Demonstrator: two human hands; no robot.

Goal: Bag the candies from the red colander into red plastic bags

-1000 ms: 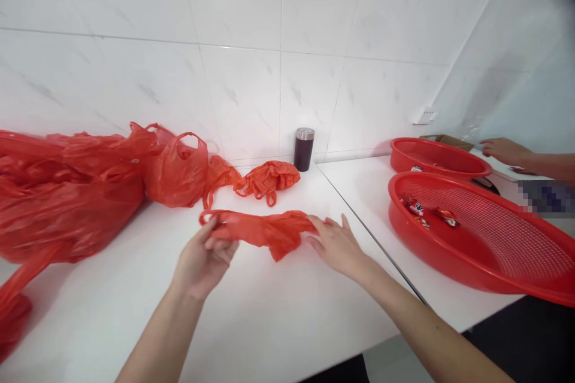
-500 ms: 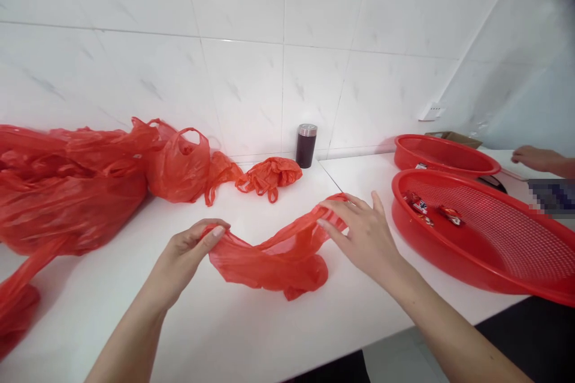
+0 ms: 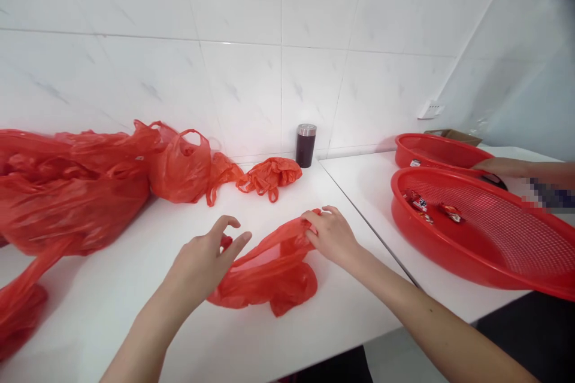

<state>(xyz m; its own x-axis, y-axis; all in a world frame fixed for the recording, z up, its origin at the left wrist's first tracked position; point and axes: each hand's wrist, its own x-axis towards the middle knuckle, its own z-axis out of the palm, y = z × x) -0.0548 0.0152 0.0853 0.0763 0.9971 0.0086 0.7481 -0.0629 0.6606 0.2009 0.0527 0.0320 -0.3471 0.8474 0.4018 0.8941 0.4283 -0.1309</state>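
A thin red plastic bag (image 3: 274,281) lies loosely on the white table in front of me, its mouth partly spread. My right hand (image 3: 330,233) pinches the bag's upper right end between thumb and fingers. At the bag's left end is my left hand (image 3: 211,257), with thumb and fingers apart. A bit of red shows behind those fingers; whether they touch it I cannot tell. Beyond the bag, a crumpled red bag (image 3: 274,173) rests near the wall.
Full red bags (image 3: 72,191) crowd the left side. A dark tumbler (image 3: 306,146) stands by the tiled wall. To the right, a red sieve basket (image 3: 431,257) holds several small wrapped packets (image 3: 449,212). Another person's hand (image 3: 498,166) reaches to a second red basket (image 3: 406,158) behind it.
My left hand has opened and moved slightly right, off the bag's edge. My right hand has drawn the bag's right end left and down. The other person's hand has moved left to the far basket.
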